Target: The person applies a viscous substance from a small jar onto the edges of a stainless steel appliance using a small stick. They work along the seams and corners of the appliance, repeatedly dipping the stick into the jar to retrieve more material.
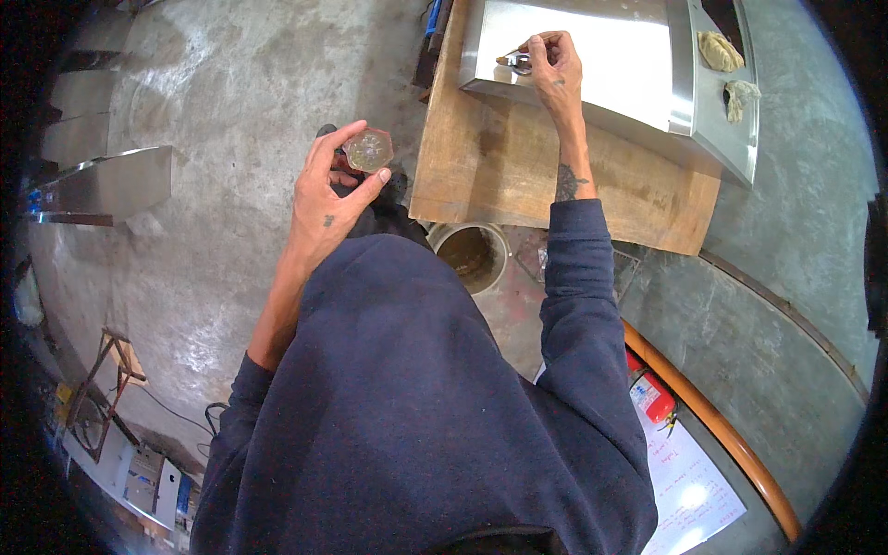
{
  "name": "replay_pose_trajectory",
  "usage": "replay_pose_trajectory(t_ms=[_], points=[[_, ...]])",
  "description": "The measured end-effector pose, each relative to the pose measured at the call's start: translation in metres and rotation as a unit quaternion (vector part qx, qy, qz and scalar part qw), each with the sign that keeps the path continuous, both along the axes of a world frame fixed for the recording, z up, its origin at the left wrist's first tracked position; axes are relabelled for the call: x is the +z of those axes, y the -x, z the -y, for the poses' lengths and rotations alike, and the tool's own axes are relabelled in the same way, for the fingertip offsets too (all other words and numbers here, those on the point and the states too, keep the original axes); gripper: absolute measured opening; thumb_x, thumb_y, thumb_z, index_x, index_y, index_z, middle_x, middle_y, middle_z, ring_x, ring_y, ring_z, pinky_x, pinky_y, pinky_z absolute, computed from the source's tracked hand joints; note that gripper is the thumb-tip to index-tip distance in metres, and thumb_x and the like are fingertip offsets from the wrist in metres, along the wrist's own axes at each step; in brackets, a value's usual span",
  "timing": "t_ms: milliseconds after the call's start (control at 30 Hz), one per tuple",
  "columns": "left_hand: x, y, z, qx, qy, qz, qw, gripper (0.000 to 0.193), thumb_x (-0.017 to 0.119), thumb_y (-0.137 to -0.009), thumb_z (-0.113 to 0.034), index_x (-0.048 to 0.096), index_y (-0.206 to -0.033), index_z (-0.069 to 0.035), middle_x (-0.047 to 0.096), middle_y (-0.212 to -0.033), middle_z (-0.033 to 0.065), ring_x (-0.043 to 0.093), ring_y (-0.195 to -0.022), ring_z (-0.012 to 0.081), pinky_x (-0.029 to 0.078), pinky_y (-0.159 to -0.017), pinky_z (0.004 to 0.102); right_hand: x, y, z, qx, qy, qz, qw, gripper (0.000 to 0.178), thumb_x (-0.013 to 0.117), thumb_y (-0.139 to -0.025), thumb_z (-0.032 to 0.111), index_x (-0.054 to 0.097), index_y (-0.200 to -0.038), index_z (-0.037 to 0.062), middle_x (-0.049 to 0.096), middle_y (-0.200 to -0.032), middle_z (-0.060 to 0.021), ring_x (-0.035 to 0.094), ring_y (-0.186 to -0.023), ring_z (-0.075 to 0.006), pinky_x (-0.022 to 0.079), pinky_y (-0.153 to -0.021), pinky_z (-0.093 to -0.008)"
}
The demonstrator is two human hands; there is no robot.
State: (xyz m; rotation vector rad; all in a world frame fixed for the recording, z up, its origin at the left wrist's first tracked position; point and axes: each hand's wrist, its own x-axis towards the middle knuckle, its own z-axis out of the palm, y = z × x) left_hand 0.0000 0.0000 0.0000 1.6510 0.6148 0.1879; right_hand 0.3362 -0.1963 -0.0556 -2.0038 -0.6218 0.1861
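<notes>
My left hand [328, 190] grips a small hexagonal jar [369, 150], its fingers and thumb around the sides. The jar's round top faces up and looks greyish brown inside. Over the shiny sheet-metal piece [601, 55], my right hand [557, 72] is closed in a pinch. From its fingertips a small brown-tipped tool [511, 61] with a shiny metal part points left, close to the metal surface. Its exact kind is too small to make out, and the fingers hide part of it. The sheet-metal piece rests on a wooden board [499, 171].
Two crumpled cloths [720, 52] lie on the metal's right flange. Below the board stands a bucket [470, 257]. A red fire extinguisher [653, 398] and a written whiteboard [689, 481] are at lower right. Another metal box [116, 185] stands at left.
</notes>
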Motion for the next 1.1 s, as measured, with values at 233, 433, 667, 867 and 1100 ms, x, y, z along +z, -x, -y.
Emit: replay_pose_trajectory(t_ms=[233, 433, 667, 867, 1100], points=[[-0.003, -0.003, 0.004, -0.016, 0.004, -0.009, 1.0, 0.06, 0.084, -0.096, -0.01, 0.061, -0.152, -0.007, 0.062, -0.146, 0.0103, 0.068, -0.12, 0.0204, 0.059, -0.092, 0.0321, 0.003, -0.002, 0.006, 0.005, 0.011, 0.019, 1.0, 0.025, 0.065, -0.113, 0.03, 0.065, -0.11, 0.0048, 0.076, -0.095, -0.0052, 0.066, -0.083, -0.0094, 0.056, -0.073, -0.0273], [-0.002, -0.002, 0.003, -0.021, -0.003, -0.01, 1.0, 0.06, 0.084, -0.096, -0.01, 0.061, -0.152, -0.008, 0.063, -0.144, 0.0103, 0.068, -0.12, 0.021, 0.06, -0.091, 0.0325, 0.006, 0.001, 0.005, 0.005, 0.017, 0.018, 1.0, 0.027, 0.064, -0.114, 0.031, 0.065, -0.11, 0.0045, 0.076, -0.094, -0.0059, 0.066, -0.082, -0.0095, 0.057, -0.072, -0.0273], [-0.007, -0.001, 0.001, -0.021, 0.002, -0.005, 1.0, 0.061, 0.084, -0.096, -0.01, 0.061, -0.152, -0.008, 0.062, -0.144, 0.0097, 0.068, -0.119, 0.0213, 0.06, -0.093, 0.0335, 0.0, -0.001, 0.004, -0.014, -0.015, -0.003, 1.0, 0.024, 0.066, -0.112, 0.025, 0.064, -0.109, 0.0007, 0.079, -0.095, -0.0107, 0.074, -0.083, -0.0159, 0.062, -0.072, -0.0335], [-0.006, 0.001, -0.001, -0.021, 0.0, -0.001, 1.0, 0.061, 0.084, -0.096, -0.009, 0.061, -0.152, -0.008, 0.062, -0.143, 0.0095, 0.068, -0.118, 0.021, 0.06, -0.092, 0.0337, 0.001, -0.002, 0.004, -0.004, -0.004, 0.015, 1.0, 0.025, 0.066, -0.112, 0.025, 0.064, -0.109, 0.0005, 0.079, -0.095, -0.0105, 0.073, -0.083, -0.0151, 0.062, -0.072, -0.0335], [-0.005, 0.0, -0.003, -0.024, -0.001, -0.004, 1.0, 0.061, 0.084, -0.096, -0.009, 0.06, -0.152, -0.007, 0.062, -0.143, 0.0093, 0.068, -0.118, 0.0203, 0.06, -0.093, 0.0332, 0.0, -0.002, 0.004, -0.002, 0.004, 0.013, 1.0, 0.026, 0.066, -0.111, 0.027, 0.064, -0.11, 0.0006, 0.08, -0.094, -0.0113, 0.075, -0.083, -0.0159, 0.063, -0.073, -0.0331]])
